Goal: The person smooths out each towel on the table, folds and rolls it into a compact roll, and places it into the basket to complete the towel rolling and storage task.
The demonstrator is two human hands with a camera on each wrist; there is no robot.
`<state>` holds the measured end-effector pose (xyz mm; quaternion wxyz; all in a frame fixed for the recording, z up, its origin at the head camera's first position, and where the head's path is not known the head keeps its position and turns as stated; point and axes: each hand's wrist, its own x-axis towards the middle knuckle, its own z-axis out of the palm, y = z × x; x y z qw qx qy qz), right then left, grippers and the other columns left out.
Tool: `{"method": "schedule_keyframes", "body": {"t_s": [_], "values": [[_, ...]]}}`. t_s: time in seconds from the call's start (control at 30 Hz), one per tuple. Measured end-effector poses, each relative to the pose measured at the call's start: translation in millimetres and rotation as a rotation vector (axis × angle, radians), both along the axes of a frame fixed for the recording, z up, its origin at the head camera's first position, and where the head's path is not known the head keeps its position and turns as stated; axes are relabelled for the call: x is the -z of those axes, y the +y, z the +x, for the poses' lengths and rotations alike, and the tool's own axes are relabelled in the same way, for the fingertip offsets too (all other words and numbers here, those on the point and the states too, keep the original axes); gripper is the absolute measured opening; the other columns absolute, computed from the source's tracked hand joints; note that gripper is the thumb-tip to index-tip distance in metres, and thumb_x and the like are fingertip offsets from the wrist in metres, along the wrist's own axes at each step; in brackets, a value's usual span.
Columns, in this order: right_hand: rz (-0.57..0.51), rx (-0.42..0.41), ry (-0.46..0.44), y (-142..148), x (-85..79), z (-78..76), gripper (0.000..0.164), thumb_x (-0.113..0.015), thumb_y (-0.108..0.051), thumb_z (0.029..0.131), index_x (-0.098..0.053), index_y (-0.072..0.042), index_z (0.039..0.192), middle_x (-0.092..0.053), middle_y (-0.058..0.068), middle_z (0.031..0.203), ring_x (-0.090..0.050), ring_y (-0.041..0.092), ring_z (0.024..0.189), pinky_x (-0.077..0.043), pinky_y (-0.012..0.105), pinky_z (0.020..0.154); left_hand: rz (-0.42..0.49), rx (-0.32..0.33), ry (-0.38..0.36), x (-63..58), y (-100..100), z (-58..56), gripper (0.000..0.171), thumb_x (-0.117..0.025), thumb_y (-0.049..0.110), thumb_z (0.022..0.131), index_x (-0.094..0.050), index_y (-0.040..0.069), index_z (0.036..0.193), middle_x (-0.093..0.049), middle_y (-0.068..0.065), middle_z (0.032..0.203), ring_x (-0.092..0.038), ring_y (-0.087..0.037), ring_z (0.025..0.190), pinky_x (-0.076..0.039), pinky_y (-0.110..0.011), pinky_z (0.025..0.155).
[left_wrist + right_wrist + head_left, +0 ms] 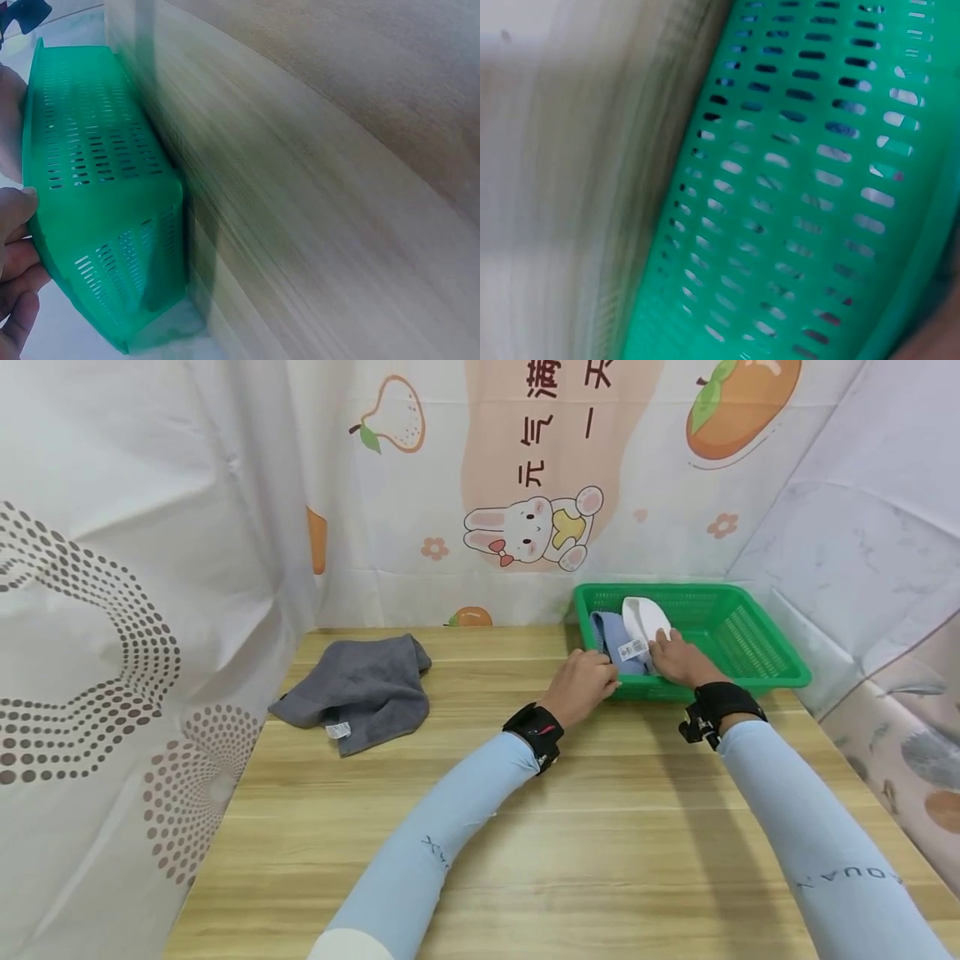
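At the near left corner of a green plastic basket (pixel 772 652), my left hand (pixel 581 687) grips the rim with bent fingers. The left wrist view shows its thumb and fingers (pixel 19 259) at the rim of the basket (pixel 105 195). Inside the basket's left end lies a folded blue-grey towel (pixel 613 631) with a white label. Right beside it is a white folded cloth (pixel 642 617). My right hand (pixel 681 658) reaches over the near rim and holds this cloth, its fingertips partly hidden. In the right wrist view the slotted basket wall (pixel 780 187) fills most of the picture.
A dark grey towel (pixel 367 689) with a white label lies crumpled on the wooden table (pixel 555 860), toward the back left. Behind the table hangs a printed curtain (pixel 420 527). More sheeting (pixel 862 568) closes off the right side, close to the basket.
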<state>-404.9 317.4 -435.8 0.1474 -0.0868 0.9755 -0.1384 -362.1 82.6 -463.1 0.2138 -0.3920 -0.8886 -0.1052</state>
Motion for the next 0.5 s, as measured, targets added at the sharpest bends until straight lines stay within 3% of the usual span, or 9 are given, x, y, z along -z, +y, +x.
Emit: {"method": "schedule_keyframes", "body": {"t_s": [0.2,0.3,0.4,0.47,0.5], "values": [[-0.104,-0.03,0.217,5,7.7,10.9,0.06,-0.021,-0.028,0.114,-0.032,0.018,0.151,-0.027,0.047,0.15,-0.031,0.064,0.135,-0.027,0.07,0.109,0.008,0.02,-0.006,0.4,-1,1.9,0.015,-0.067,0.026,0.103,-0.079,0.02,0.099,-0.07,0.006,0.096,-0.063,-0.011,0.092,-0.043,-0.027,0.075],[-0.164,-0.028,0.317,10,11.3,19.1,0.057,-0.027,-0.029,0.114,-0.046,0.017,0.143,-0.042,0.043,0.143,-0.041,0.061,0.129,-0.033,0.069,0.105,-0.015,0.047,-0.016,1.9,-6,5.0,0.016,-0.064,0.021,0.103,-0.078,0.016,0.11,-0.071,0.003,0.106,-0.063,-0.014,0.1,-0.047,-0.027,0.082],[-0.225,-0.022,0.37,9,18.2,24.9,0.055,-0.031,-0.031,0.114,-0.051,0.013,0.14,-0.048,0.039,0.141,-0.044,0.058,0.129,-0.034,0.068,0.105,-0.09,0.047,-0.027,6.6,-35,11.9,0.027,-0.062,0.016,0.102,-0.069,0.012,0.128,-0.066,-0.004,0.127,-0.059,-0.02,0.117,-0.048,-0.033,0.096],[-0.261,-0.031,0.425,8,21.0,29.7,0.052,-0.035,-0.031,0.113,-0.055,0.011,0.138,-0.053,0.036,0.137,-0.047,0.056,0.127,-0.035,0.067,0.105,-0.138,0.015,-0.03,11.0,-70,18.2,0.036,-0.061,0.014,0.1,-0.062,0.01,0.136,-0.061,-0.008,0.137,-0.055,-0.025,0.126,-0.046,-0.04,0.103],[-0.274,-0.041,0.468,8,22.0,31.9,0.049,-0.038,-0.029,0.113,-0.057,0.01,0.136,-0.056,0.035,0.134,-0.049,0.055,0.125,-0.035,0.067,0.104,-0.154,-0.02,-0.025,13.9,-93,21.4,0.034,-0.062,0.012,0.098,-0.063,0.01,0.133,-0.06,-0.009,0.137,-0.053,-0.026,0.127,-0.046,-0.043,0.104]]}}
